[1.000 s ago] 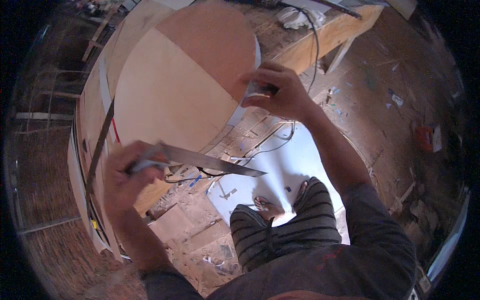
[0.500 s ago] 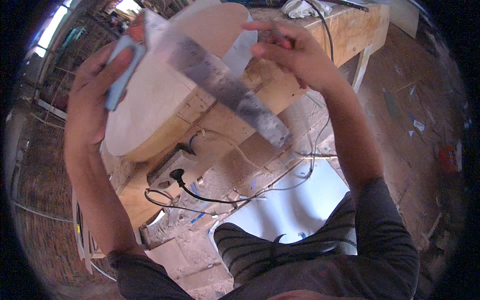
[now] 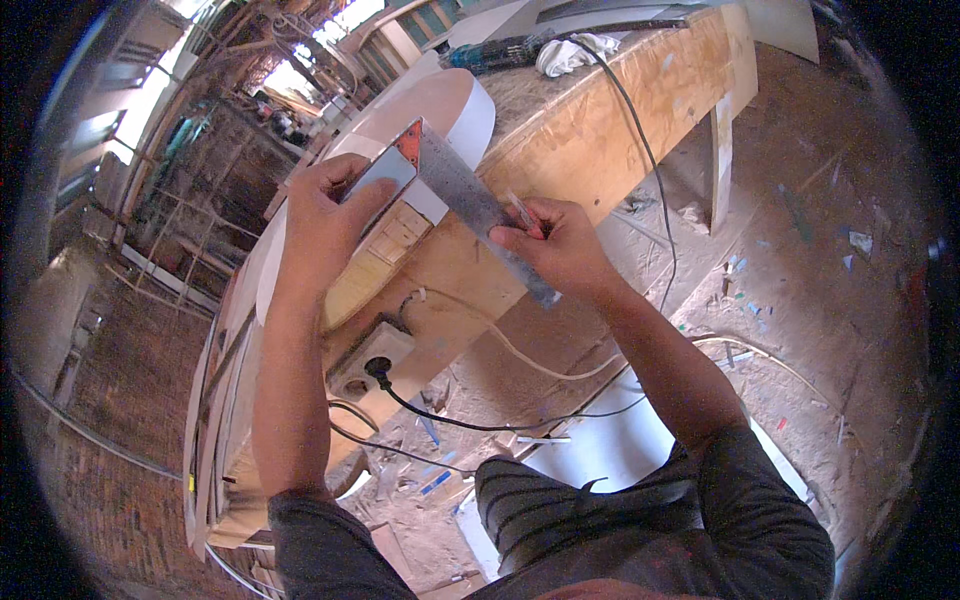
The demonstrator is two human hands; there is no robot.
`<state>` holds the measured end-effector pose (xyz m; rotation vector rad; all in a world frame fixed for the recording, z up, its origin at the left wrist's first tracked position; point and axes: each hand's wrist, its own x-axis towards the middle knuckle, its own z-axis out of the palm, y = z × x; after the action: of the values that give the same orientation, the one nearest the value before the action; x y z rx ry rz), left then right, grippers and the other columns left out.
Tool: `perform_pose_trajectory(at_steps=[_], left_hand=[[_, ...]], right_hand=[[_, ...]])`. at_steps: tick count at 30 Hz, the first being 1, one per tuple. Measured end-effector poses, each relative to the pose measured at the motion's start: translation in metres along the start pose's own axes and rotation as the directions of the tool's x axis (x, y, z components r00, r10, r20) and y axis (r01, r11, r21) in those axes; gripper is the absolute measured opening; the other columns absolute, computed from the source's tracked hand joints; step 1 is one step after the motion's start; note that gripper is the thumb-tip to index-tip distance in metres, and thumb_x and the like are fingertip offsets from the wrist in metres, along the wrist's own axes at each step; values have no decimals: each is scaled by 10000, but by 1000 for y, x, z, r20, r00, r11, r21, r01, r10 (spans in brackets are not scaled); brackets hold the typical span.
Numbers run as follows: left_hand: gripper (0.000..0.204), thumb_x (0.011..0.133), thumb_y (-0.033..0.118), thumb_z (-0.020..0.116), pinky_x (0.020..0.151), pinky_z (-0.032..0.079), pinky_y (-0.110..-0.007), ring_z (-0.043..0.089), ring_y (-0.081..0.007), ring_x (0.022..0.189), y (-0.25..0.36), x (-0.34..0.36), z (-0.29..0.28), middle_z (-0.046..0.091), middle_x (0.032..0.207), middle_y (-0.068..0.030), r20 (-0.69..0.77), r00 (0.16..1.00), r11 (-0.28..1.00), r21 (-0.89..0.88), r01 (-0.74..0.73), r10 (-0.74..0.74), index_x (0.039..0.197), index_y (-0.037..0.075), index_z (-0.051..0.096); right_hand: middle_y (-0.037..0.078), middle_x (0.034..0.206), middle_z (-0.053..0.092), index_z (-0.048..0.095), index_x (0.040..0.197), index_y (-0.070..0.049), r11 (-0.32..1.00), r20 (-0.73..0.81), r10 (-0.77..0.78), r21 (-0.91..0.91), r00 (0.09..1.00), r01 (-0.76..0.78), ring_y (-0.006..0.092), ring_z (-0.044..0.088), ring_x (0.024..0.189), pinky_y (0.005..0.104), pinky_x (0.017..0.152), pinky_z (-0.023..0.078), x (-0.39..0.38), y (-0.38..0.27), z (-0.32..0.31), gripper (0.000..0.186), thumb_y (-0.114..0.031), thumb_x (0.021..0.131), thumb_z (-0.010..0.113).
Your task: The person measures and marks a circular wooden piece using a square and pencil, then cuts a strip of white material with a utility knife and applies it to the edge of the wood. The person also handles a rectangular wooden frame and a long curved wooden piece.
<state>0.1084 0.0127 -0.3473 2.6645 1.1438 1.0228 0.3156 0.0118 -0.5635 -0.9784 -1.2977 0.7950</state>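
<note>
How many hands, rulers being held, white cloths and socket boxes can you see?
Hands: 2, the left hand and the right hand
Held ruler: 1
White cloth: 1
Socket box: 1
Total: 5

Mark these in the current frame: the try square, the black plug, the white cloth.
Try square (image 3: 460, 184): head view, on its metal blade.
Black plug (image 3: 377, 368): head view, on its body.
White cloth (image 3: 574, 56): head view, on its crumpled middle.
</note>
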Motion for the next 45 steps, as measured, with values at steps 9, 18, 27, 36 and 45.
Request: perform_pose_trajectory(at_steps=[9, 18, 27, 36, 45], left_hand=[[379, 894, 112, 794, 789, 526, -348, 669, -144, 864, -7, -4, 7, 743, 991, -94, -90, 971, 975, 37, -220, 222, 1262, 29, 757], [957, 695, 348, 942, 880, 567, -418, 682, -365, 924, 41, -51, 22, 670, 1168, -186, -194, 898, 650, 750, -123, 394, 1548, 177, 544], [1109, 649, 246, 887, 809, 579, -411, 699, -328, 958, -32, -88, 7, 713, 1100, -124, -189, 919, 677, 728, -106, 347, 1636, 124, 397], [1270, 642, 349, 917, 802, 577, -416, 696, -300, 989, -31, -81, 11, 741, 1129, -101, -213, 945, 703, 711, -25, 249, 1680, 74, 239], [1099, 797, 354, 870, 912, 559, -419, 693, -350, 1046, -7, -76, 3, 698, 1243, -196, -286, 939, 894, 446, -47, 192, 1668, 76, 260]], right_hand=[[-36, 722, 543, 525, 726, -56, 996, -56, -54, 63, 997, 57, 67, 474, 720, 308, 653, 454, -1, 4, 18, 433, -289, 955, 810], [24, 633, 494, 498, 709, -36, 993, -140, -118, -13, 983, 117, 126, 430, 640, 373, 575, 394, -7, -23, 15, 514, -379, 954, 791], [67, 616, 421, 506, 712, -46, 996, -150, -76, 38, 986, 83, 165, 404, 622, 407, 578, 381, -13, -45, 21, 496, -376, 946, 792], [-78, 697, 490, 513, 745, -87, 996, -238, -63, 44, 969, 76, 62, 412, 676, 296, 584, 369, 1, -24, 23, 406, -275, 974, 791], [-58, 685, 495, 446, 702, -118, 995, -201, -87, -57, 976, 77, 47, 442, 676, 284, 574, 370, 1, -21, -1, 482, -305, 960, 807]])
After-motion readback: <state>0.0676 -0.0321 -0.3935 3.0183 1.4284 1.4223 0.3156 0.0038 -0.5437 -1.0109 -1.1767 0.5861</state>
